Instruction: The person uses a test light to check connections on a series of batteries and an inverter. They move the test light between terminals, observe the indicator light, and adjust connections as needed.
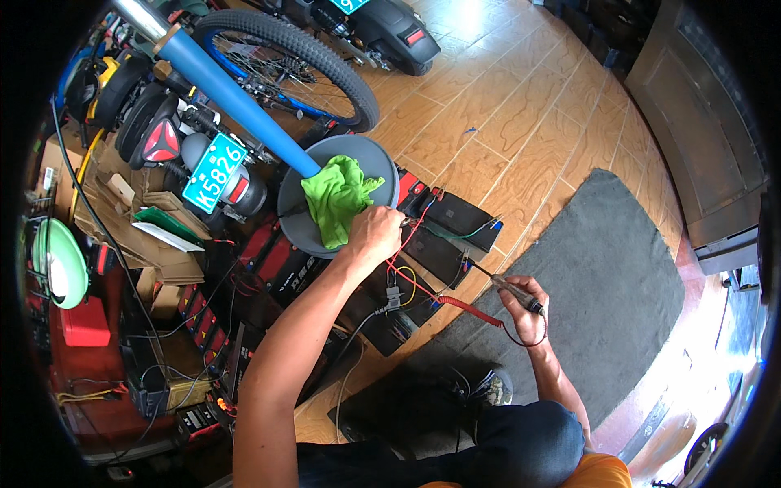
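My right hand (525, 309) is closed around a circuit tester pen (508, 289) with a clear handle. Its thin tip points up-left to the end of a black battery (431, 259); whether it touches the terminal I cannot tell. A coiled red lead (468, 307) runs from the pen toward the batteries. My left hand (376, 236) pinches what looks like a small clip (406, 221) at a second black battery (460, 218), partly hidden by my fingers. Red, green and yellow wires cross the batteries, and a grey connector (394, 298) lies among them.
A grey bucket (293, 220) with a green cloth (338, 195) and a blue pole (244, 106) stands beyond my left hand. Scooters, a bicycle wheel (358, 102) and cardboard (114, 195) crowd the left. A grey mat (602, 268) covers floor at right.
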Tool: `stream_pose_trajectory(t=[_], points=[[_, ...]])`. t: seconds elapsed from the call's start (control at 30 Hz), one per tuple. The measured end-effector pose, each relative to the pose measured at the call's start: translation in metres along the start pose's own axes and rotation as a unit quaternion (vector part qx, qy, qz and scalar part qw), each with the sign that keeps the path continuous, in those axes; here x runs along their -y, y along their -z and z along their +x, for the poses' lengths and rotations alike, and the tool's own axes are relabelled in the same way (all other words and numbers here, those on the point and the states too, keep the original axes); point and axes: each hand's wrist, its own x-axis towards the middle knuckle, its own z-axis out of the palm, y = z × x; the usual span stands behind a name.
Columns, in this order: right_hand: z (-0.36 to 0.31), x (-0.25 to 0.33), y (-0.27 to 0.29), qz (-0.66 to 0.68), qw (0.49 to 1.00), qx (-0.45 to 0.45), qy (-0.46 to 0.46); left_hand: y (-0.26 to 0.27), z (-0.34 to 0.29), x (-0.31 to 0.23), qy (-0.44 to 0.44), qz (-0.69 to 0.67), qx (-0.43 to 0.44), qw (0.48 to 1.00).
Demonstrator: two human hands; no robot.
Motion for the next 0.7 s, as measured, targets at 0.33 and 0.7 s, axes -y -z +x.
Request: stream_pose_trajectory(t=[0.33,0.7], points=[[0.001,0.001,0.004,-0.017,1.0,-0.002,-0.025,-0.012,0.008,-0.007,-0.018,0.042,-0.012,0.999],[0.001,0.0,0.005,-0.044,0.999,-0.004,-0.015,-0.021,0.013,-0.015,-0.034,0.068,-0.037,0.996]])
